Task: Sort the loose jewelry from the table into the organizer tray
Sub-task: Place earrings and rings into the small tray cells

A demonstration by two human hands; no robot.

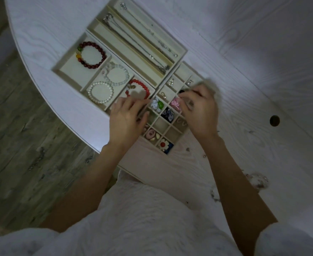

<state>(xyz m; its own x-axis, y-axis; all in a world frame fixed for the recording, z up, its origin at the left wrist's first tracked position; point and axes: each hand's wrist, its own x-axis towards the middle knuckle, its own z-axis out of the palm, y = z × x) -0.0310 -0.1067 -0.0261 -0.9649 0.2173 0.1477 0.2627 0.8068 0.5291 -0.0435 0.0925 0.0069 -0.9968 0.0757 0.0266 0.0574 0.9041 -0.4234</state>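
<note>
**Cream tray, both hands over the grid**

Cream compartmented organizer tray (100, 78) sits on the white wood-grain table (244, 52). Left hand (126, 119) rests on the small-cell grid, fingers loosely curled — whether it holds anything cannot be told. Right hand (200, 111) is blurred, fingertips pinched beside a pink rose piece (175, 104). Loose beaded jewelry (257, 180) lies near the right forearm.

The right hand (198, 109) was blurred, and what its fingers held could not be told. The left hand (128, 119) hid part of the tray (167, 153). Small pieces (257, 180) near the right forearm were too blurred to name.
</note>
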